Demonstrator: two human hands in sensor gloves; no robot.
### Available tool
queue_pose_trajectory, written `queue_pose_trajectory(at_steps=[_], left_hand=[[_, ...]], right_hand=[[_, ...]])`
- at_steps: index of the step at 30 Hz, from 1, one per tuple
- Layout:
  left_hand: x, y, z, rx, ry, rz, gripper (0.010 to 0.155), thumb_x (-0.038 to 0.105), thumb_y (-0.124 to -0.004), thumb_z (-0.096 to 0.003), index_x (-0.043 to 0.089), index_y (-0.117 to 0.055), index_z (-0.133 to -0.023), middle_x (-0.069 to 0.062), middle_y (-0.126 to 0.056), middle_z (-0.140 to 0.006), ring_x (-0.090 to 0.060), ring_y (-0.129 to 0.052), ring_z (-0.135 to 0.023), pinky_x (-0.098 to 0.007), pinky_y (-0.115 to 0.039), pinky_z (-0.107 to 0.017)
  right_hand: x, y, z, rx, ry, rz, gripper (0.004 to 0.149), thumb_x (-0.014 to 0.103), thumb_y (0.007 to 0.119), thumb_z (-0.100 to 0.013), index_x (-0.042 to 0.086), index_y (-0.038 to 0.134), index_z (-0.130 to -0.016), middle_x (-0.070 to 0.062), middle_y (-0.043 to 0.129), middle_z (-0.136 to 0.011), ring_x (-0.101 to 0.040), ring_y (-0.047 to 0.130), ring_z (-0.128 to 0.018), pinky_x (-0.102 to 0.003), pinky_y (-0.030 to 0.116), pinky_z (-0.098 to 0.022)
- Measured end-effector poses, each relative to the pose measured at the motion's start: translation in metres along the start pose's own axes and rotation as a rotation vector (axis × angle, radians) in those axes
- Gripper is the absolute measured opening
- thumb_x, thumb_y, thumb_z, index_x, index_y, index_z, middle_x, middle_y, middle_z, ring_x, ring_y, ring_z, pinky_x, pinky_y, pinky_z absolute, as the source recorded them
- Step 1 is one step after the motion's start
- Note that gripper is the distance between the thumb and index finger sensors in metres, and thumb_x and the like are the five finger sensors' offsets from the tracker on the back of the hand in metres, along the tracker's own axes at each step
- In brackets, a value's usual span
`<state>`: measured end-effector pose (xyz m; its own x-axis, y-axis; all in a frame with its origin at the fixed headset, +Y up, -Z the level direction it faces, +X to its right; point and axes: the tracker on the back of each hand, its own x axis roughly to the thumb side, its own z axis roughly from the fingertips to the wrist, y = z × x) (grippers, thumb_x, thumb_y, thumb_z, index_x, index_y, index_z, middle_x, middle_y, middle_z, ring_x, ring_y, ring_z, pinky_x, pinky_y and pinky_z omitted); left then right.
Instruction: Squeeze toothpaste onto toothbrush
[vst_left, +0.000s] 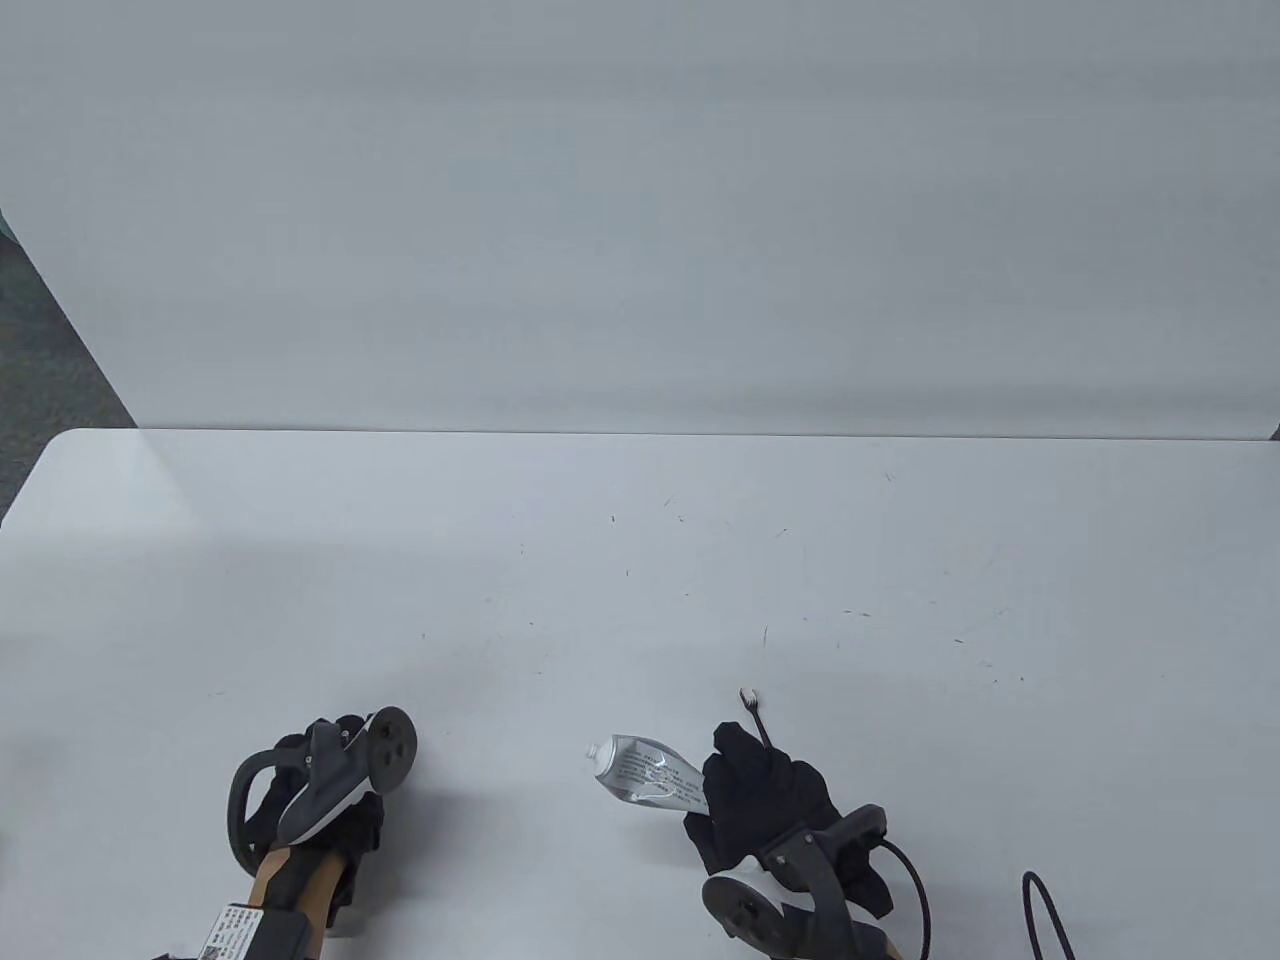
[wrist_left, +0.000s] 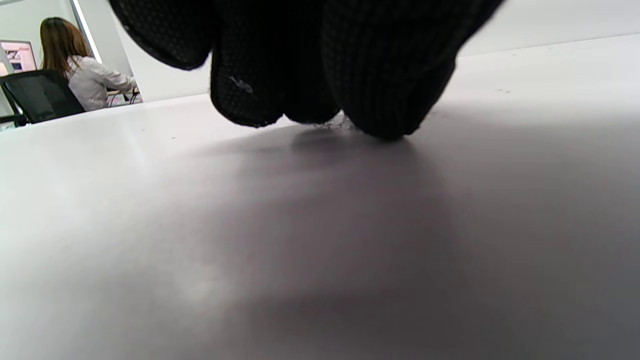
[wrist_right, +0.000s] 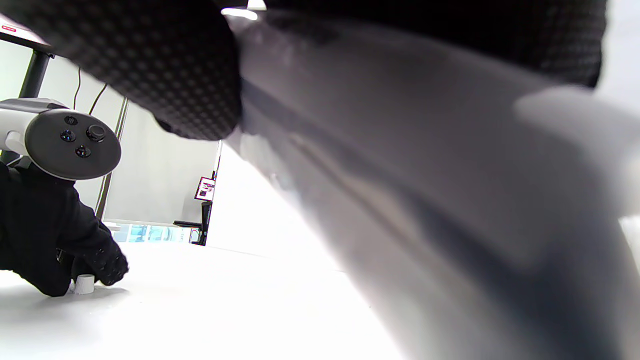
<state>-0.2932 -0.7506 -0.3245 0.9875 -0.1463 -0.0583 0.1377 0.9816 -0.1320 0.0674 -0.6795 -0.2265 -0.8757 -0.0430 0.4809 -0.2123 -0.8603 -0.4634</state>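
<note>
A silver toothpaste tube (vst_left: 645, 770) lies low over the table, its open nozzle pointing left. My right hand (vst_left: 745, 775) grips its rear part; in the right wrist view the tube (wrist_right: 425, 175) fills the frame under my fingers (wrist_right: 150, 65). A thin dark toothbrush (vst_left: 757, 715) with a white head sticks out beyond this hand, pointing away; how it is held is hidden. My left hand (vst_left: 305, 742) rests fingertips down on the table (vst_left: 640, 560). In the right wrist view a small white cap (wrist_right: 84, 283) stands on the table between this hand's fingertips (wrist_right: 110, 265).
A black cable (vst_left: 1045, 910) loops at the table's front right edge. The table's far edge meets a white wall. In the left wrist view my bunched fingertips (wrist_left: 310, 100) touch the table, and a seated person (wrist_left: 80, 75) is far off at the left.
</note>
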Motion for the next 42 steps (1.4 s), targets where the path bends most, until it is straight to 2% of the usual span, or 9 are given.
queue_pose_trajectory(at_steps=[5,10,12,15,21,29,34,39,42], left_hand=[[-0.008,0.027,0.021,0.11,0.08,0.023,0.074,0.032,-0.087,-0.0425,0.023,-0.052,-0.108,-0.016,-0.05,-0.114,-0.043,-0.063,-0.1,-0.064,-0.058,-0.071],[0.015,0.085,0.073,0.435,-0.099,0.459,0.062,0.047,-0.078,-0.0454,0.024,-0.066,-0.102,-0.014,-0.067,-0.108,-0.041,-0.077,-0.094,-0.063,-0.066,-0.067],[0.04,0.102,0.083,0.41,-0.296,0.706,0.06,0.05,-0.077,-0.045,0.024,-0.072,-0.099,-0.013,-0.074,-0.105,-0.04,-0.082,-0.091,-0.062,-0.069,-0.065],[0.086,0.115,0.09,0.208,-0.476,1.03,0.068,0.055,-0.074,-0.0436,0.021,-0.067,-0.102,-0.016,-0.069,-0.107,-0.042,-0.079,-0.092,-0.064,-0.067,-0.065],[0.139,0.1,0.083,0.016,-0.497,1.267,0.073,0.057,-0.075,-0.0431,0.016,-0.062,-0.102,-0.015,-0.069,-0.105,-0.04,-0.081,-0.09,-0.062,-0.07,-0.064],[0.137,0.079,0.075,0.079,-0.51,1.578,0.066,0.054,-0.071,-0.0413,0.017,-0.071,-0.096,-0.014,-0.081,-0.099,-0.038,-0.09,-0.087,-0.058,-0.075,-0.063],[0.121,0.077,0.069,0.038,-0.533,1.769,0.067,0.052,-0.073,-0.0399,0.016,-0.07,-0.096,-0.015,-0.081,-0.099,-0.038,-0.088,-0.09,-0.058,-0.075,-0.063],[0.095,0.079,0.063,0.157,-0.489,1.749,0.069,0.052,-0.075,-0.0385,0.019,-0.069,-0.099,-0.012,-0.079,-0.1,-0.037,-0.083,-0.092,-0.06,-0.071,-0.064],[0.085,0.071,0.06,0.161,-0.447,1.777,0.07,0.051,-0.076,-0.0376,0.021,-0.068,-0.1,-0.008,-0.081,-0.099,-0.038,-0.082,-0.09,-0.062,-0.069,-0.064]], right_hand=[[-0.001,-0.001,-0.001,-0.011,0.015,-0.028,0.047,0.036,0.086,-0.039,0.0,0.083,-0.069,-0.018,0.078,-0.085,-0.034,0.097,-0.052,-0.049,0.089,-0.029],[-0.013,-0.011,0.001,-0.065,0.139,-0.239,0.047,0.036,0.086,-0.04,0.0,0.083,-0.069,-0.018,0.077,-0.085,-0.034,0.097,-0.051,-0.049,0.09,-0.028],[-0.016,-0.014,0.002,-0.098,0.199,-0.322,0.047,0.036,0.085,-0.04,0.0,0.082,-0.069,-0.018,0.076,-0.085,-0.034,0.097,-0.051,-0.049,0.09,-0.028],[-0.013,-0.017,0.002,-0.14,0.26,-0.379,0.047,0.036,0.085,-0.041,-0.001,0.082,-0.07,-0.019,0.075,-0.085,-0.034,0.097,-0.051,-0.049,0.09,-0.028],[0.005,-0.015,0.002,-0.15,0.266,-0.339,0.047,0.037,0.084,-0.041,0.0,0.08,-0.069,-0.02,0.075,-0.084,-0.033,0.098,-0.049,-0.047,0.091,-0.025],[0.031,-0.011,0.0,-0.151,0.155,-0.223,0.054,0.042,0.083,-0.039,-0.001,0.078,-0.071,-0.021,0.072,-0.085,-0.031,0.097,-0.05,-0.049,0.089,-0.029],[0.028,-0.013,-0.004,-0.113,-0.02,-0.237,0.057,0.043,0.078,-0.04,0.009,0.068,-0.085,-0.019,0.062,-0.095,-0.031,0.093,-0.06,-0.053,0.084,-0.038],[-0.038,-0.036,-0.003,-0.261,0.239,-0.228,0.057,0.036,0.075,-0.041,0.005,0.069,-0.089,-0.021,0.068,-0.093,-0.034,0.095,-0.057,-0.054,0.084,-0.035],[-0.075,-0.026,0.0,-0.141,0.458,-0.236,0.053,0.032,0.077,-0.041,0.005,0.077,-0.086,-0.021,0.074,-0.091,-0.037,0.095,-0.058,-0.057,0.084,-0.036]])
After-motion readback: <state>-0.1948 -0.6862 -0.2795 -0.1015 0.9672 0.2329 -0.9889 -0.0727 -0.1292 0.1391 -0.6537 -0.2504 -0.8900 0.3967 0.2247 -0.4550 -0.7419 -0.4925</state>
